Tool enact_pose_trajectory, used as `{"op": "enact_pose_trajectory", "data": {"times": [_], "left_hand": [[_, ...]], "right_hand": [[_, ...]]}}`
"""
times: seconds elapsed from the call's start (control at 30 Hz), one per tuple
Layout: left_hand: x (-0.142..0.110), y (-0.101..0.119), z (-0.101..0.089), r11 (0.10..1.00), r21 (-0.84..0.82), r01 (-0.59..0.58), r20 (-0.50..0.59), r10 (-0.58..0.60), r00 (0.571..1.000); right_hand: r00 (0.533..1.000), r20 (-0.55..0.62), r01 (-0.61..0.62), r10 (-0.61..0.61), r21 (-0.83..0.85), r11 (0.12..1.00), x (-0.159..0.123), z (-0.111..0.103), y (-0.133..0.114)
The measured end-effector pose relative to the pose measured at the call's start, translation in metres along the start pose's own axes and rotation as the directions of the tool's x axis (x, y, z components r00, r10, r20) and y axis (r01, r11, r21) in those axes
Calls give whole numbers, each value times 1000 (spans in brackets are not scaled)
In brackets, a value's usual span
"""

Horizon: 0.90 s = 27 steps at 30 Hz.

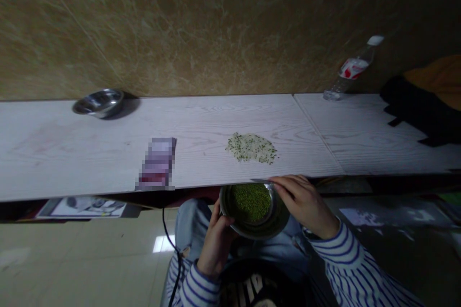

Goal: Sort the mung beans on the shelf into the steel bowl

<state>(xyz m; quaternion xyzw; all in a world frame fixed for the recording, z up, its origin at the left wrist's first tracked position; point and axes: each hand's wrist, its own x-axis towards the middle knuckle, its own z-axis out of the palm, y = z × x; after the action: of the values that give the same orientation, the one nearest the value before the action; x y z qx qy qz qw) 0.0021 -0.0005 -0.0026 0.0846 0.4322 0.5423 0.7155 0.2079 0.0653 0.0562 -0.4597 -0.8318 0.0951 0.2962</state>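
- The left hand grips the bowl, tilted above the lap and holding green beans.
- The right hand pinches a thin tool at the bowl's far rim, by the table's edge.
- A blurred-out item lies left of a pile of white grains and beans.
- Near the wall stand a steel dish, left, and a bottle, right.

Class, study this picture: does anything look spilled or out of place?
Yes. A loose patch of white grains mixed with green beans lies directly on the counter, with no dish beneath. It looks odd because similar beans sit contained in the bowl; whether it was spilled or deliberate, I cannot tell.
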Motion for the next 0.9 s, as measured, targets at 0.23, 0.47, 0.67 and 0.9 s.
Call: {"op": "enact_pose_trajectory", "data": {"times": [0.23, 0.47, 0.67, 0.9], "left_hand": [[-2, -3, 7, 998, 32, 55, 22, -55, 998], [0, -12, 3, 996, 52, 66, 49, -68, 996], [1, -12, 2, 995, 65, 71, 40, -74, 996], [1, -9, 6, 995, 56, 80, 12, -81, 997]], "right_hand": [[972, -181, -179, 148, -170, 969, -7, -17, 41], [950, -214, -271, 227, -204, 941, 7, -23, 73], [951, -225, -261, 212, -216, 941, 30, -18, 83], [972, -167, -201, 167, -217, 955, 24, -12, 68]]}}
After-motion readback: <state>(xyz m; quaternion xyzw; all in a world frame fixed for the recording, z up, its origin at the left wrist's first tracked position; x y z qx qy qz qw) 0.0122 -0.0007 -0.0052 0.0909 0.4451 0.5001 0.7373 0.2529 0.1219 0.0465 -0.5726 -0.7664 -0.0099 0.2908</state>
